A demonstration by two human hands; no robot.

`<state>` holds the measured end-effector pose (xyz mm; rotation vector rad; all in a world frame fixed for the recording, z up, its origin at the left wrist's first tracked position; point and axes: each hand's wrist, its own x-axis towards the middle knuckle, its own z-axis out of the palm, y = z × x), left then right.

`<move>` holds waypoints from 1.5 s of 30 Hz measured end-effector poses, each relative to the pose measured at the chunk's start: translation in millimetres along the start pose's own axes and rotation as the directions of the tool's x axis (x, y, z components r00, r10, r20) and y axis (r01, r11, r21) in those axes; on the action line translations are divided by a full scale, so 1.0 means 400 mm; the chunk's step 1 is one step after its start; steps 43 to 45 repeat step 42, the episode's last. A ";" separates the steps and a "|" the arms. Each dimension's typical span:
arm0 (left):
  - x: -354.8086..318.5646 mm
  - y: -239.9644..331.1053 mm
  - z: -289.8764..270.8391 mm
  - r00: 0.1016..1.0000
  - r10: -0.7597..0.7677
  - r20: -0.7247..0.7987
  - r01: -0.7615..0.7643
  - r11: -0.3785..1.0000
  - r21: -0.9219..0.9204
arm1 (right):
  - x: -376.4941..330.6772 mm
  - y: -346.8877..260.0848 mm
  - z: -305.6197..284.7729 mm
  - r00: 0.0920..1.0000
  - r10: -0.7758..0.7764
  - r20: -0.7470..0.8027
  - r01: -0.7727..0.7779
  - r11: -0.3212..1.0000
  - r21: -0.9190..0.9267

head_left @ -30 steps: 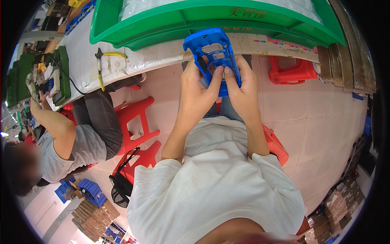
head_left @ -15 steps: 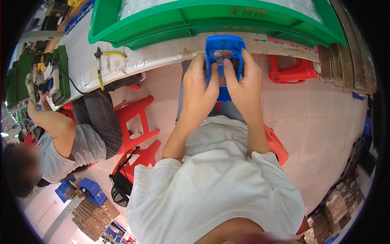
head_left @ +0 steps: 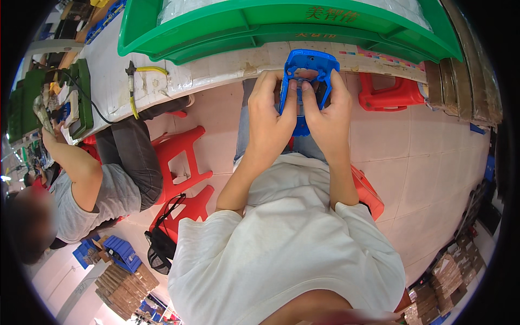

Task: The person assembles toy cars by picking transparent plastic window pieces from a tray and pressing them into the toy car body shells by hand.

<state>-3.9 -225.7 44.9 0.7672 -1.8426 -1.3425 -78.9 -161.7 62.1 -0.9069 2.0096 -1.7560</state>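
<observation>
A blue plastic housing (head_left: 310, 58), hollow with moulded details inside, is held up over my lap at the table's near edge. My left hand (head_left: 269, 111) grips its left side, and my right hand (head_left: 331, 112) grips its right side. Both thumbs press close together on its inner middle, while the other fingers wrap round the outer walls. The lower end of the housing shows below the thumbs. What lies under the thumbs is hidden.
Stacked green crates (head_left: 216, 33) stand on the white table (head_left: 189, 76). Yellow-handled pliers (head_left: 132, 89) lie left of them. A co-worker (head_left: 97, 184) sits at the left. Red stools (head_left: 181, 162) stand on the floor, and cardboard (head_left: 460, 81) is stacked at the right.
The blue housing has tilted and shifted slightly right, showing more of its inside. Both hands have moved a little with it, and the thumbs have come closer together.
</observation>
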 end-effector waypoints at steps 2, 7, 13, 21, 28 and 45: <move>0.001 -0.001 -0.002 0.999 0.040 0.004 -0.040 0.999 0.035 | -0.001 0.003 0.006 1.000 -0.010 -0.023 0.010 1.000 0.021; -0.003 -0.015 0.000 1.000 0.025 0.003 -0.025 1.000 0.003 | -0.006 0.015 0.013 0.999 -0.017 -0.035 0.020 0.997 0.077; -0.004 -0.024 0.005 1.000 -0.006 -0.007 0.006 0.996 -0.085 | -0.007 0.013 0.009 0.999 -0.024 -0.024 0.026 0.997 0.071; -0.007 -0.011 0.011 0.998 -0.042 -0.051 0.035 0.990 -0.136 | -0.007 0.005 0.008 0.997 -0.069 -0.034 0.071 0.996 0.047; -0.013 -0.028 0.014 0.996 0.011 -0.093 -0.024 0.989 -0.148 | -0.010 0.003 0.009 0.995 -0.095 -0.008 0.095 0.995 0.012; -0.045 -0.003 -0.219 0.939 -0.195 -0.283 0.156 0.975 -0.157 | -0.007 0.021 0.098 0.870 -0.172 0.462 0.025 0.951 0.308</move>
